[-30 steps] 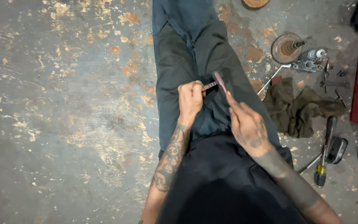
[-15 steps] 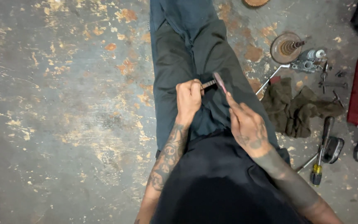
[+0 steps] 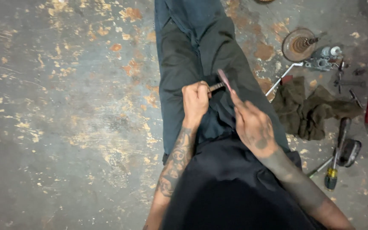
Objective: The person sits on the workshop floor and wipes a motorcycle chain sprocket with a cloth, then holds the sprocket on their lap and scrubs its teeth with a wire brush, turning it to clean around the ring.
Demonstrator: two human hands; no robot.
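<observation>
Two hands meet over the lap: the left hand (image 3: 196,100) is fisted around a short grey metal rod (image 3: 216,87), while the right hand (image 3: 252,123) pinches a thin flat reddish strip (image 3: 224,79) touching the rod's tip. Olive rag (image 3: 309,108) lies on the stained concrete floor (image 3: 64,106) nearby.

Floor (image 3: 64,127): matt grey concrete, rough, with rust-coloured patches and worn pale scuffs. Trousers (image 3: 179,72): dark matt cloth, creased. Rod (image 3: 216,87) in left hand (image 3: 195,102): dull metal. Rag (image 3: 307,110): olive cloth, crumpled, matt. Disc (image 3: 299,44): rusted metal. Screwdriver (image 3: 331,176): glossy yellow-black plastic handle.
</observation>
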